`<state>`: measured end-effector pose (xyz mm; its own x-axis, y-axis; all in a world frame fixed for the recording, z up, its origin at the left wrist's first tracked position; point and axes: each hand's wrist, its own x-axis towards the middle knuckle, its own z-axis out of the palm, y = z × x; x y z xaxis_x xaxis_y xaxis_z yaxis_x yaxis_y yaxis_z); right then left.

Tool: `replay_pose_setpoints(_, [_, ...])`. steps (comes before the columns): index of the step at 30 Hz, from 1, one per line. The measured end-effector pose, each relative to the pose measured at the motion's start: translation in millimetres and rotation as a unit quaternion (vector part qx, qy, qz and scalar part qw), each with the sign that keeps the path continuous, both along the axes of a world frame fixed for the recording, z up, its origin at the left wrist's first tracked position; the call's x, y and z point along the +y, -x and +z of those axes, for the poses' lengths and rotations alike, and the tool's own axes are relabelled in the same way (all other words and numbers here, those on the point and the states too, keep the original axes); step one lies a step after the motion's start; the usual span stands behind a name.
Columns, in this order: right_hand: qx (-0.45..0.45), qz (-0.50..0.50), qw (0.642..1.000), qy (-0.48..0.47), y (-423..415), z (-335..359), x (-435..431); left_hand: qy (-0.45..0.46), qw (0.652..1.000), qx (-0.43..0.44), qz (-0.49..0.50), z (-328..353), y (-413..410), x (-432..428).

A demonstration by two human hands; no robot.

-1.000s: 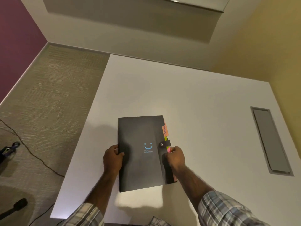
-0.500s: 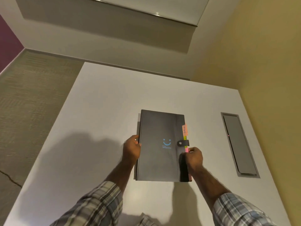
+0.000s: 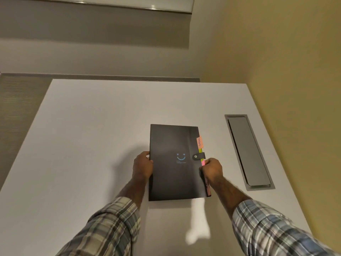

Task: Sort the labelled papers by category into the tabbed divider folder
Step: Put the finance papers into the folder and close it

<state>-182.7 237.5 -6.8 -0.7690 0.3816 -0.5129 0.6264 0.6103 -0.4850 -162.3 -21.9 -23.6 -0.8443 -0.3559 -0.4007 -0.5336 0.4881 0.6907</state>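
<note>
Folder (image 3: 173,163), black with its strap snapped closed, lies flat on the white desk (image 3: 92,145), right of middle and toward the near edge, near the grey cable hatch (image 3: 247,152). The left hand (image 3: 142,166) grips its left edge with curled fingers. The right hand (image 3: 212,169) pinches its right edge beside the pink tab (image 3: 203,162). An orange tab (image 3: 199,142) reading "Sports" juts out farther back.

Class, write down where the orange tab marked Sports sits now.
In the head view, the orange tab sticks out from the right edge of the black folder near its far corner, beyond the snap strap and left of the grey table hatch.
</note>
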Motion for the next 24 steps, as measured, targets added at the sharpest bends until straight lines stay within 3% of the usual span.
replay_pose_setpoints(10, [-0.023, 0.099, 0.994, 0.031, 1, -10, 18, 0.032, 0.999, -0.032, -0.021, 0, 3, 27])
replay_pose_setpoints(16, [-0.027, 0.171, 0.984, -0.039, -8, -6, 14, 0.114, 0.990, -0.063, -0.044, 8, -7, 51])
replay_pose_setpoints(20, [0.008, 0.290, 0.945, -0.150, -31, -7, 6, 0.214, 0.967, -0.045, -0.131, 0, -27, 67])
replay_pose_setpoints(24, [-0.006, 0.381, 0.906, -0.185, -51, -15, 3, 0.260, 0.936, -0.056, -0.229, -8, -45, 76])
